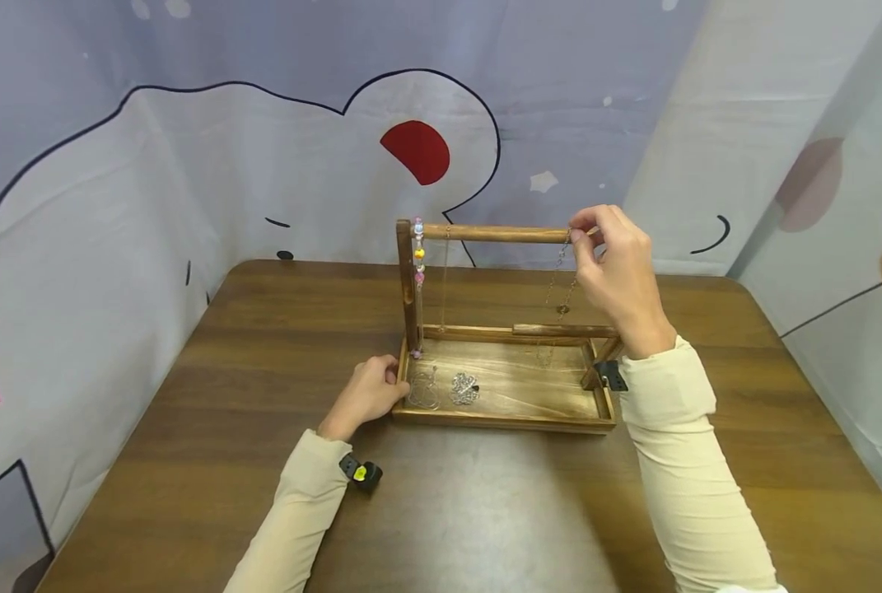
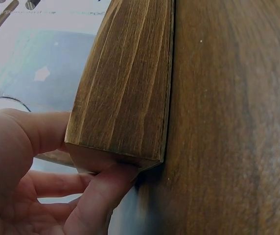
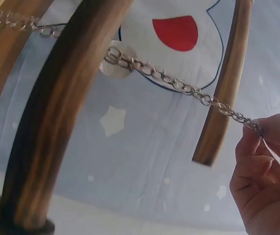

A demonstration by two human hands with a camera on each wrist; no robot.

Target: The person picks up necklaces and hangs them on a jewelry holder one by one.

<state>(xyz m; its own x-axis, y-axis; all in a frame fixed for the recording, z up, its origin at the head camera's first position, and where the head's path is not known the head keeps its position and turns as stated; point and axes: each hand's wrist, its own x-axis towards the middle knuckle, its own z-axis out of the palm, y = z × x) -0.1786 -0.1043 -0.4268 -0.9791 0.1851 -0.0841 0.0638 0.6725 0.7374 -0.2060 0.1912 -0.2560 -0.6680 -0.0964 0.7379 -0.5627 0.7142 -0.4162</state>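
Note:
A wooden jewelry stand has a tray base (image 1: 515,423), a left post (image 1: 407,280), a long upper bar (image 1: 500,234) and a shorter lower bar (image 1: 559,329). My right hand (image 1: 618,268) pinches a chain necklace (image 3: 162,77) at the upper bar's free right end. The chain crosses that bar in the right wrist view, and a small dark pendant (image 1: 562,310) dangles from it. At the tray's front left corner, my left hand (image 1: 366,391) grips the wood between thumb and fingers. A colorful beaded necklace (image 1: 420,255) and a thin chain (image 1: 445,280) hang near the post.
Inside the tray lie a silver chain heap (image 1: 464,389) and a fine loose chain (image 1: 423,390) at the left. The stand sits on a brown wooden table (image 1: 485,511). Behind the table hangs a printed cloth (image 1: 322,181).

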